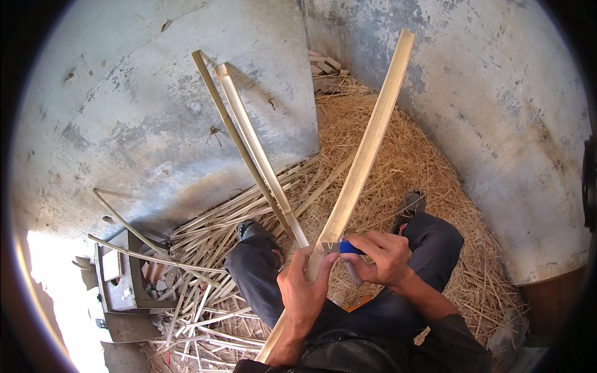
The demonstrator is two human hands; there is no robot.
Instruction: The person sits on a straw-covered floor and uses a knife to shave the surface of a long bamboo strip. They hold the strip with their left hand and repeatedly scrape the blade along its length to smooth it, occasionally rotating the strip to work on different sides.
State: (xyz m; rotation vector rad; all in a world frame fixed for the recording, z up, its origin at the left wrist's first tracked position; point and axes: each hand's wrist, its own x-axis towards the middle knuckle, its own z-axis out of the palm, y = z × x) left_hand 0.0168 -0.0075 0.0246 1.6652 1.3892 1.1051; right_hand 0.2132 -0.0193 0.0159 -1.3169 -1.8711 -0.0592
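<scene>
A long, pale split bamboo strip (pixel 367 146) runs from my lap up toward the far wall, slanting to the right. My left hand (pixel 305 287) is closed round its lower part, with the thumb along the right edge. In my right hand (pixel 382 255) is a blue-handled tool (pixel 350 247), held against the strip just beside my left thumb. A short greyish part of it lies across the strip; its exact kind is hard to make out. Something grey shows under my right fingers.
Two bamboo pieces (pixel 252 143) lean on the left wall (pixel 155 99). Thin strips (pixel 205 230) lie in a heap at left, beside a worn wooden box (pixel 127 280). Straw-like shavings (pixel 398 143) cover the floor between my feet and the far walls.
</scene>
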